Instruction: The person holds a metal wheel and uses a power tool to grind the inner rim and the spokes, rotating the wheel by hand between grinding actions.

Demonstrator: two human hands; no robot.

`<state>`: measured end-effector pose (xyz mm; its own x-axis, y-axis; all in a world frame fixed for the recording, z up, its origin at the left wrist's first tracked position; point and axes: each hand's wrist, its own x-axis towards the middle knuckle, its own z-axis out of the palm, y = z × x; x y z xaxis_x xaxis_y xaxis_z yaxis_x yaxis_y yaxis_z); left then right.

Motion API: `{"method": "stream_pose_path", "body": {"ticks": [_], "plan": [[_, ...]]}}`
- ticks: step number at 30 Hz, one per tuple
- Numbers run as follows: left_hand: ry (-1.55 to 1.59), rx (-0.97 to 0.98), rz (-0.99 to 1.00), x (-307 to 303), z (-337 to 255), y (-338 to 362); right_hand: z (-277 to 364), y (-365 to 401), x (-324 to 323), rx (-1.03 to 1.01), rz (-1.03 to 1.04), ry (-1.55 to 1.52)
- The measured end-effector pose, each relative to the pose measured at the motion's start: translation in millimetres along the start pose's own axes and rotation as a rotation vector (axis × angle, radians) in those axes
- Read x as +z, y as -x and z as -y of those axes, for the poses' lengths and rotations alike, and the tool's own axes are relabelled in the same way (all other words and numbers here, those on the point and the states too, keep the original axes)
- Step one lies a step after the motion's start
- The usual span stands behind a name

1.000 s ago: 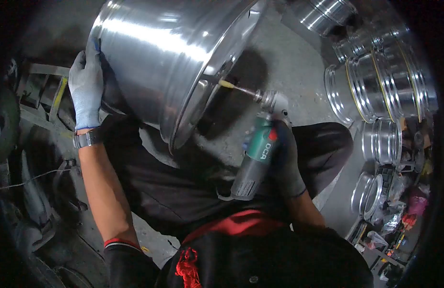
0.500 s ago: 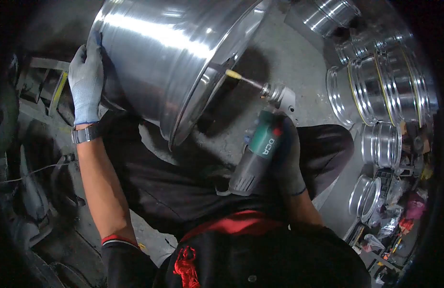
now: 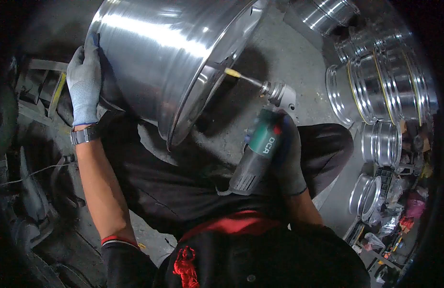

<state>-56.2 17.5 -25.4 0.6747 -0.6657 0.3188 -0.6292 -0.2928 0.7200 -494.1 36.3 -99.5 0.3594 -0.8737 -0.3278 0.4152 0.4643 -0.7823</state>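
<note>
A large shiny metal wheel rim (image 3: 150, 62) lies tilted on its side in front of my knees. My left hand (image 3: 86, 72), in a light grey knit glove, grips its left edge with the thumb apart from the fingers. Wrapped around a green and black angle grinder (image 3: 260, 144) is my gloved right hand (image 3: 288, 153), its fingers partly hidden behind the tool body. From the grinder's silver head a thin shaft (image 3: 251, 80) runs left to a yellow collar (image 3: 232, 72). The shaft's tip reaches into the open face of the wheel rim.
Several polished wheel rims (image 3: 375, 89) stand stacked along the right. Beyond them lie plastic bags and small clutter (image 3: 392, 221). A metal frame with a yellow strip (image 3: 57, 93) is at the left, above dark scrap parts (image 3: 35, 192). Grey concrete floor (image 3: 298, 62) shows behind the grinder.
The wheel rim and my left hand have shifted very slightly to the left. My right hand holds the grinder in nearly the same place.
</note>
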Motion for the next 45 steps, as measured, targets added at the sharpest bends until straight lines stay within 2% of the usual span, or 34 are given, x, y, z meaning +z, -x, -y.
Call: {"method": "stream_pose_path", "body": {"ticks": [4, 8, 11, 13, 15, 18, 20, 22, 25, 27, 31, 35, 37, 38, 40, 45], "plan": [[-0.063, 0.003, -0.086, 4, -8, 4, -4, -4, -8, -0.002, 0.007, -0.009], [-0.015, 0.005, -0.054, 0, 2, 2, -2, -3, -4, 0.037, 0.008, -0.065], [0.031, -0.006, -0.025, 1, -6, 3, 2, -3, -1, 0.02, -0.027, 0.045], [0.023, -0.007, -0.031, -2, -8, 6, 4, 2, 11, -0.017, 0.029, -0.093], [0.042, -0.073, 0.016, -3, -11, 4, 3, 2, 11, -0.023, 0.015, -0.065], [-0.045, -0.022, -0.044, 0, -16, 5, 3, -1, 0, 0.001, 0.019, -0.042], [-0.038, -0.029, -0.015, -1, -15, 4, 0, -1, -3, 0.047, 0.045, -0.046], [-0.035, -0.037, 0.01, -5, -8, 5, -1, 0, 4, 0.005, 0.019, -0.107], [-0.055, 0.053, -0.013, -2, -6, 3, -2, 0, -5, 0.023, 0.055, -0.054], [-0.005, -0.036, -0.012, 0, -9, 2, 0, -2, -5, 0.018, 0.062, -0.057], [0.024, -0.073, -0.003, -5, -12, 8, 4, 0, 6, 0.017, 0.068, -0.146], [-0.004, -0.016, 0.001, -2, -9, 2, 5, 0, 0, -0.007, 0.081, 0.007], [-0.008, -0.013, 0.006, -1, -8, 4, 5, 1, 6, 0.021, -0.039, 0.005], [0.02, -0.004, -0.026, 0, -8, 7, 3, 1, 5, 0.022, -0.036, 0.003], [0.048, 0.013, -0.065, -3, -5, 9, -4, -2, 3, 0.028, 0.018, -0.244], [-0.04, 0.067, -0.078, 2, -10, 3, -1, -3, -4, 0.059, 0.074, -0.145]]}}
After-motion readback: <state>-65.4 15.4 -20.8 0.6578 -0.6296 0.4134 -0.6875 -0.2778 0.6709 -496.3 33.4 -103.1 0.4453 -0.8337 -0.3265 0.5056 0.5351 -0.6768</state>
